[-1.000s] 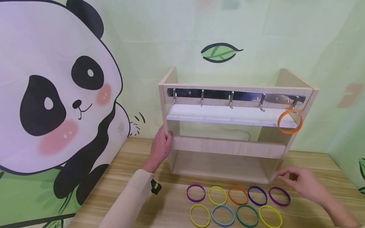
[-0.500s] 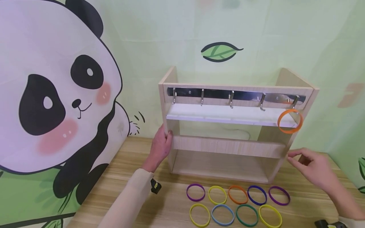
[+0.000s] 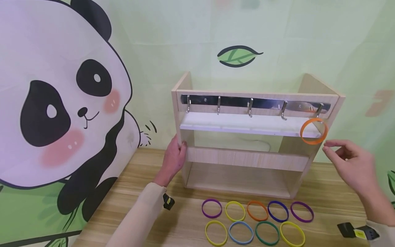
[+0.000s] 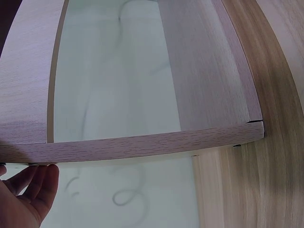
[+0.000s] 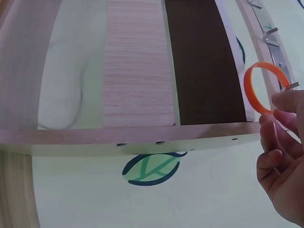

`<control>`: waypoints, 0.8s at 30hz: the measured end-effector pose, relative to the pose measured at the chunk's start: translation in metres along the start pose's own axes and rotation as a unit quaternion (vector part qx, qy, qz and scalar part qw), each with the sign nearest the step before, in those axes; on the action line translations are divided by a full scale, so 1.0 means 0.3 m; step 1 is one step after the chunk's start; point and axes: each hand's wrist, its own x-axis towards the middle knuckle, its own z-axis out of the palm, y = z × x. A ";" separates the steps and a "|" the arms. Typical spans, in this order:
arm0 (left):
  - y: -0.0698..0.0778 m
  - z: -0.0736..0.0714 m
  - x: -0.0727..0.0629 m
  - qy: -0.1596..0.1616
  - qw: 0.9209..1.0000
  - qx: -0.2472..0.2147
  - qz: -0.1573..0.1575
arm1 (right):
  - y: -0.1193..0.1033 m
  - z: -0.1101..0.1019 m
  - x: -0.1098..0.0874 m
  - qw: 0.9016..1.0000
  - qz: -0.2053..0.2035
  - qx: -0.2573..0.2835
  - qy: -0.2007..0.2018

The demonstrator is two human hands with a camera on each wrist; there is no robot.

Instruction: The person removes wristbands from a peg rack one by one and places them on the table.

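My left hand [image 3: 174, 156] grips the left side panel of a small wooden shelf rack [image 3: 247, 159], thumb at the front edge. An orange silicone wristband [image 3: 303, 134] hangs from the rightmost hook of the metal hook strip [image 3: 234, 102]. Close to that band is my right hand [image 3: 355, 164], its fingers loosely bent and thumb and index tips near each other, with nothing seen between them. In the right wrist view the thumb overlaps the orange wristband [image 5: 251, 90]; whether they touch I cannot tell. The other hooks carry no bands.
Two rows of wristbands lie on the wooden table [image 3: 139, 195] before the rack, among them a blue band [image 3: 269, 213], a green band [image 3: 257, 236] and a light blue band [image 3: 230, 236]. Behind stands a pale green backdrop [image 3: 172, 44] with a panda print.
My right hand has risen from beside the rack's lower right corner to just below and right of the hanging orange wristband. The left hand, rack and bands stay in place.
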 end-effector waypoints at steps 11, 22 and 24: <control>-0.002 -0.003 -0.001 -0.002 1.000 -0.006 -0.003 | -0.063 0.003 0.073 0.999 -0.002 -0.006 0.053; 0.000 -0.001 -0.001 -0.002 1.000 -0.003 -0.003 | -0.081 0.010 0.116 0.997 -0.043 -0.010 0.063; 0.000 0.000 -0.001 0.003 1.000 -0.001 0.001 | -0.083 0.012 0.120 0.997 -0.046 -0.018 0.060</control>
